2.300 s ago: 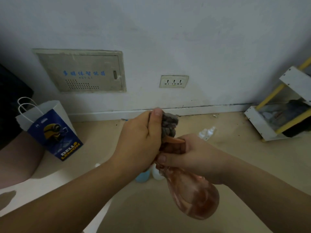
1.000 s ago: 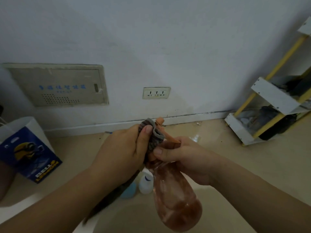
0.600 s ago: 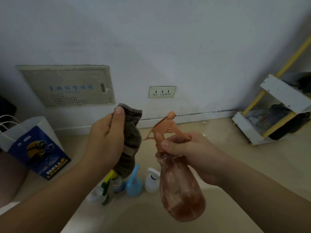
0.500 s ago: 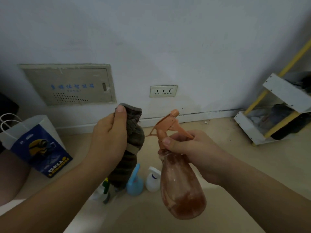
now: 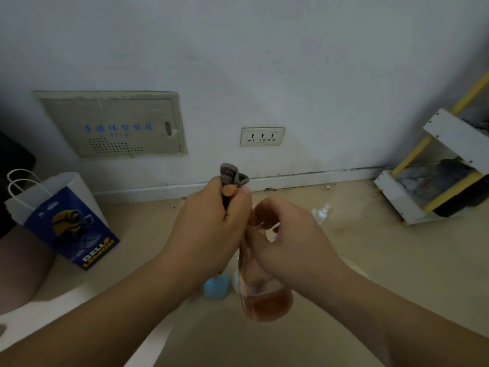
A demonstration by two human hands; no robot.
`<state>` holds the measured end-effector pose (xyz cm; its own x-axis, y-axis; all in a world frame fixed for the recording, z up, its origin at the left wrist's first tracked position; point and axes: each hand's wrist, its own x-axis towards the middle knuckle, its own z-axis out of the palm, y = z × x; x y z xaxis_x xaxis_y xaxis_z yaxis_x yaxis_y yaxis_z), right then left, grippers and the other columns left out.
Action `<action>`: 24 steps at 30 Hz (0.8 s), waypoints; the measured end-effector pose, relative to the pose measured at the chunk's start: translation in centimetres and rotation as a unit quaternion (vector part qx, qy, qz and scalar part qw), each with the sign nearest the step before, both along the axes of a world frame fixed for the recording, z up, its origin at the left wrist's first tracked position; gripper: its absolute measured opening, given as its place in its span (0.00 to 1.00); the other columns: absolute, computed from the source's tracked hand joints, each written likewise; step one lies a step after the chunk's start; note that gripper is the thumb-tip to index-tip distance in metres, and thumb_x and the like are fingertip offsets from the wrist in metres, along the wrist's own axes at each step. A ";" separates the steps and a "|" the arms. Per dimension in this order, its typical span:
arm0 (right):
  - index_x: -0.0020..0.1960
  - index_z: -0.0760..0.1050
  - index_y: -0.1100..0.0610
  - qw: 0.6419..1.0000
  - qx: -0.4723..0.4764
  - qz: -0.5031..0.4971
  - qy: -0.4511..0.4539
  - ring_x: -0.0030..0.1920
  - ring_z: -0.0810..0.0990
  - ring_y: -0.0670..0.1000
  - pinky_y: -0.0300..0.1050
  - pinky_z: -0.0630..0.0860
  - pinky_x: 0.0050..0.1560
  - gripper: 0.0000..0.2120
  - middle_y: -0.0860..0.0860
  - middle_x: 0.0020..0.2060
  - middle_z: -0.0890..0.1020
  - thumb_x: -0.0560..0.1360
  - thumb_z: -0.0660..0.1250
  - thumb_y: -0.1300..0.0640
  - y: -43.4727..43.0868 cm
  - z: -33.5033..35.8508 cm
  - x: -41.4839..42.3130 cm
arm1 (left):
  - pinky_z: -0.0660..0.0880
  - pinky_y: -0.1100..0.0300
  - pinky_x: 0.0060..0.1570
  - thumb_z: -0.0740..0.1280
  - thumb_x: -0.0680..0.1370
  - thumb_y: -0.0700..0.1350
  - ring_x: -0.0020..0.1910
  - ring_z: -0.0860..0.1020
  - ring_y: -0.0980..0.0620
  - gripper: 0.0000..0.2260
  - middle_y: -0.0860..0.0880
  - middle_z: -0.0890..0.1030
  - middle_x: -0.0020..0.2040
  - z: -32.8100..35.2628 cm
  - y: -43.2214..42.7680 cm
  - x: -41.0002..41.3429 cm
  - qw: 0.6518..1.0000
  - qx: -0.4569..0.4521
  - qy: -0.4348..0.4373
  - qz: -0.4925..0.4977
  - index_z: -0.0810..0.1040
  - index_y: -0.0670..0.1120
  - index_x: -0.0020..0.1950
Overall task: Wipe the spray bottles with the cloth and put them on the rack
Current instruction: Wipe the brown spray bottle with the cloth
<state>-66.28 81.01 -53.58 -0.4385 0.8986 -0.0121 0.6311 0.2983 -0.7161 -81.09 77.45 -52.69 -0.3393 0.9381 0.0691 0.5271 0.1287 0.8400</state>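
Observation:
My right hand (image 5: pixel 288 234) grips the neck of an orange-tinted spray bottle (image 5: pixel 262 295) held in the air at centre frame. My left hand (image 5: pixel 211 226) holds a grey-brown cloth (image 5: pixel 232 174) wrapped round the bottle's orange spray head, whose nozzle tip pokes out between the fingers. Most of the cloth is hidden inside my fist. The white and yellow rack (image 5: pixel 439 176) stands against the wall at the right, well away from both hands.
A light blue spray bottle (image 5: pixel 215 287) and a white one stand on the floor under my hands, partly hidden. A blue and white paper bag (image 5: pixel 63 221) stands at the left. The wall carries a socket (image 5: pixel 262 136) and a panel (image 5: pixel 116 125).
My left hand has moved the cloth from beside the bottle back onto the spray head and closed round it. The right hand keeps its grip on the neck.

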 end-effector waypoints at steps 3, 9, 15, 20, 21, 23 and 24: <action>0.50 0.80 0.46 0.998 -0.060 0.001 0.033 0.49 0.82 0.41 0.41 0.80 0.51 0.10 0.42 0.45 0.85 0.72 0.76 0.45 0.8 0.6 0.6 | 0.74 0.69 0.34 0.59 0.82 0.56 0.38 0.79 0.60 0.14 0.54 0.82 0.39 0.2 0.2 -1.3 0.999 0.003 -0.046 -0.029 0.80 0.52 0.47; 0.48 0.84 0.54 0.980 -0.146 0.037 0.128 0.46 0.87 0.50 0.52 0.84 0.52 0.01 0.51 0.42 0.88 0.78 0.74 0.58 1.7 0.3 1.5 | 0.83 0.55 0.52 0.68 0.81 0.49 0.48 0.85 0.58 0.07 0.54 0.88 0.46 1.3 -0.1 -1.6 0.982 -0.023 -0.176 -0.061 0.85 0.53 0.55; 0.50 0.84 0.53 0.987 -0.058 0.101 0.108 0.46 0.84 0.48 0.42 0.80 0.49 0.03 0.48 0.42 0.86 0.78 0.73 0.60 2.5 0.6 1.8 | 0.79 0.46 0.62 0.68 0.79 0.42 0.59 0.84 0.40 0.13 0.40 0.86 0.58 1.8 -0.1 -2.6 0.901 -0.076 -0.415 -0.103 0.83 0.42 0.62; 0.55 0.82 0.54 0.979 -0.065 0.138 0.134 0.50 0.84 0.54 0.56 0.81 0.56 0.05 0.51 0.46 0.85 0.79 0.72 0.60 2.9 0.2 2.1 | 0.74 0.43 0.70 0.66 0.80 0.42 0.67 0.79 0.36 0.18 0.34 0.80 0.66 0.9 -0.3 -2.5 0.836 -0.075 -0.528 -0.128 0.78 0.38 0.69; 0.56 0.81 0.54 0.977 -0.069 0.135 0.147 0.52 0.84 0.57 0.61 0.80 0.58 0.06 0.54 0.48 0.85 0.79 0.72 0.58 3.0 0.0 2.1 | 0.75 0.44 0.69 0.67 0.80 0.43 0.66 0.79 0.36 0.18 0.35 0.80 0.66 0.8 -0.3 -2.3 0.832 -0.071 -0.534 -0.129 0.78 0.38 0.69; 0.57 0.81 0.54 0.971 -0.088 0.120 0.184 0.55 0.84 0.58 0.64 0.79 0.61 0.09 0.55 0.51 0.86 0.78 0.71 0.55 2.9 -0.2 2.1 | 0.80 0.48 0.61 0.68 0.79 0.45 0.62 0.82 0.39 0.18 0.36 0.82 0.63 1.1 -0.3 -2.0 0.837 -0.066 -0.530 -0.121 0.80 0.39 0.67; 0.58 0.81 0.54 0.966 -0.107 0.113 0.206 0.56 0.84 0.58 0.63 0.79 0.62 0.09 0.55 0.52 0.86 0.77 0.70 0.55 2.8 -0.2 2.1 | 0.81 0.50 0.57 0.69 0.79 0.46 0.60 0.83 0.40 0.18 0.36 0.83 0.62 1.3 -0.2 -1.8 0.843 -0.064 -0.521 -0.113 0.80 0.40 0.66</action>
<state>-64.15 83.84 -53.80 -0.6312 0.7751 0.0301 0.2153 0.2123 -0.9532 -82.92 77.27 -51.40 0.0350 0.9639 -0.2639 -0.4666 0.2493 0.8486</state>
